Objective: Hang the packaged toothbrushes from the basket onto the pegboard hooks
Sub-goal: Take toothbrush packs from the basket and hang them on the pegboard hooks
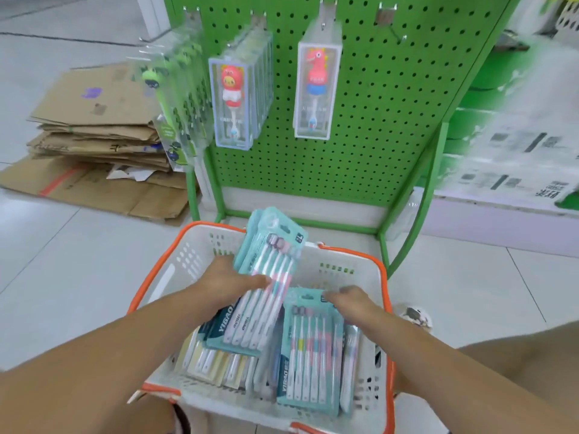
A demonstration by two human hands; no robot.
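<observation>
Reaching into a white basket with an orange rim, both hands work apart. The left hand grips a tilted stack of teal toothbrush packs. The right hand pinches the top of another teal pack lying just beside it. Beyond the hands stands a green pegboard with hooks.
</observation>
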